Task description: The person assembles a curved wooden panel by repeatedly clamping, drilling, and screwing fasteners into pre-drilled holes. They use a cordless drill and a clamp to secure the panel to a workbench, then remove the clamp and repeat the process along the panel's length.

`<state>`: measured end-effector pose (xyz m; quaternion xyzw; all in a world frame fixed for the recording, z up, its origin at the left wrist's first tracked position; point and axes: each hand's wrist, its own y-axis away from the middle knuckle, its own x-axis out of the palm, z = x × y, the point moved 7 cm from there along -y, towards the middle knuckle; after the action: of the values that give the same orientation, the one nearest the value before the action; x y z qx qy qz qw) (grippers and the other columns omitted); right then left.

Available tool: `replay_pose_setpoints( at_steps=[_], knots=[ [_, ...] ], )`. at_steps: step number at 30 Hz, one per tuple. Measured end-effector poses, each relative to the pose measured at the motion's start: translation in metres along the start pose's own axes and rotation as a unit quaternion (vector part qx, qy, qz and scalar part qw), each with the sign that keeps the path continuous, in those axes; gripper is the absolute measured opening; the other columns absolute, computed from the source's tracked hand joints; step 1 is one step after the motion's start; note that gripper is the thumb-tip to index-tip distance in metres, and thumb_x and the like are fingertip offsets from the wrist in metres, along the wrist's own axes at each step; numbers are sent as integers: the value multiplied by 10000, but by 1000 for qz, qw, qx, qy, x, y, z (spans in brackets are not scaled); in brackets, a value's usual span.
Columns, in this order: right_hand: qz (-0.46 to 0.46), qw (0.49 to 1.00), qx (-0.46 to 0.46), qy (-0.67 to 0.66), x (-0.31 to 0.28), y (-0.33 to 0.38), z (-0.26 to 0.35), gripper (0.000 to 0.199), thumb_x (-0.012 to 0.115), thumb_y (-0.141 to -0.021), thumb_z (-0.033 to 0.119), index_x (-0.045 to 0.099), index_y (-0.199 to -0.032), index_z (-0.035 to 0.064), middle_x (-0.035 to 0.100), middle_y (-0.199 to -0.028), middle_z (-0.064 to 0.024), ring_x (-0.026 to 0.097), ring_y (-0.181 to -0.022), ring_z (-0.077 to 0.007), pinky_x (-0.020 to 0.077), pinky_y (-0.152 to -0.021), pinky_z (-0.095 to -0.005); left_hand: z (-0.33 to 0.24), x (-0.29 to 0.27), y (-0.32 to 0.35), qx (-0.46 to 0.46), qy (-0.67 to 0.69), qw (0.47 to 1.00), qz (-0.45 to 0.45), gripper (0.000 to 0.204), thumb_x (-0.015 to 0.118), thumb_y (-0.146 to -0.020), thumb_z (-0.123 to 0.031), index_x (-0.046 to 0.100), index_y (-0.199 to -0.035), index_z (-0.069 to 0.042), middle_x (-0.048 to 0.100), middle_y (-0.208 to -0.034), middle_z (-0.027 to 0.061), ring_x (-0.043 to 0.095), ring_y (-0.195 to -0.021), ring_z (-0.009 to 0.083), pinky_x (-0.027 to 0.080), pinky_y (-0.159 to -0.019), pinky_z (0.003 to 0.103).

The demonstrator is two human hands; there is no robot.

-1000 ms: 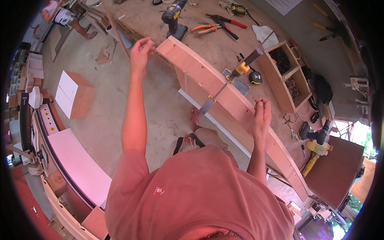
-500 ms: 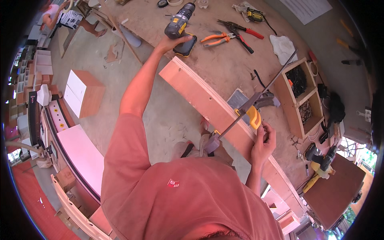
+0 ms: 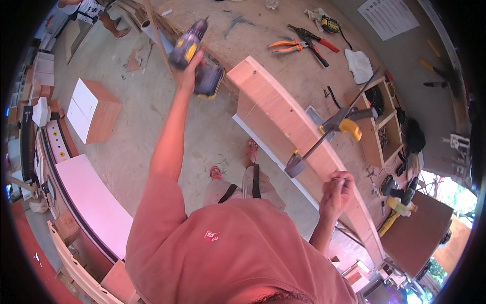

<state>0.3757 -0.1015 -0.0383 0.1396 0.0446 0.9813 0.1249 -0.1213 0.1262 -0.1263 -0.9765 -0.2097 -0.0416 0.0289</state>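
Observation:
My left hand (image 3: 187, 77) grips a black and yellow cordless drill (image 3: 186, 49) by its handle, held out beyond the near edge of the workbench. The drill's chuck points up and away. My right hand (image 3: 337, 194) is closed in a pinch at the edge of a long wooden board (image 3: 283, 119); what its fingertips hold, if anything, is too small to make out. Across the board lies a bar clamp (image 3: 331, 126) with a yellow handle, its lower jaw (image 3: 295, 165) against the board's near side. Small dark holes dot the board's top.
On the workbench (image 3: 253, 38) lie orange-handled pliers (image 3: 286, 46), red-handled snips (image 3: 321, 43), a white cloth (image 3: 359, 66) and a tape measure (image 3: 330, 24). A divided wooden box (image 3: 377, 147) stands right of the clamp. A second drill (image 3: 409, 191) lies farther right. A white-fronted cabinet (image 3: 93, 110) sits on the floor at left.
My left hand has lifted the drill off the bench and brought it left and nearer. My right hand has moved slightly down, its fingers drawn together. The head view has shifted.

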Motion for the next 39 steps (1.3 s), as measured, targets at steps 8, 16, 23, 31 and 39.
replay_pose_setpoints(
  at_steps=[8,16,23,31,39],
  knots=[
    [35,925,377,-46,90,104,-190,197,557,-1103,269,561,-1155,79,629,-1036,-33,374,-588,-28,337,-547,-219,38,-103,292,-102,2,993,52,739,765,-867,-40,434,-1527,-26,689,-1186,101,691,-1002,178,579,-864,331],
    [41,898,411,-150,141,120,-264,218,554,-1102,275,600,-1162,71,655,-1068,-32,378,-580,-15,354,-527,-184,55,-114,421,-104,3,978,182,832,845,-786,-103,468,-1524,-22,751,-1003,51,712,-868,140,572,-824,299],
    [-10,926,349,-144,139,118,-263,228,537,-1110,236,595,-1220,45,656,-1087,-52,380,-576,-10,331,-511,-173,104,-102,420,-124,130,965,192,743,826,-802,-69,528,-1480,-12,750,-1064,101,714,-896,154,570,-828,290],
    [20,912,313,-266,125,91,-246,203,457,-1135,213,557,-1202,51,636,-1106,-91,350,-562,-3,276,-460,-170,104,-70,405,-102,200,952,207,709,840,-810,-85,555,-1453,1,749,-1056,110,715,-872,163,571,-796,292],
    [141,962,219,-87,108,38,-207,198,458,-1135,229,559,-1176,64,648,-1073,-102,321,-510,8,249,-455,-161,90,-23,386,-169,279,922,209,739,857,-810,-124,535,-1456,40,753,-1060,120,719,-866,172,576,-782,297]
  ],
)
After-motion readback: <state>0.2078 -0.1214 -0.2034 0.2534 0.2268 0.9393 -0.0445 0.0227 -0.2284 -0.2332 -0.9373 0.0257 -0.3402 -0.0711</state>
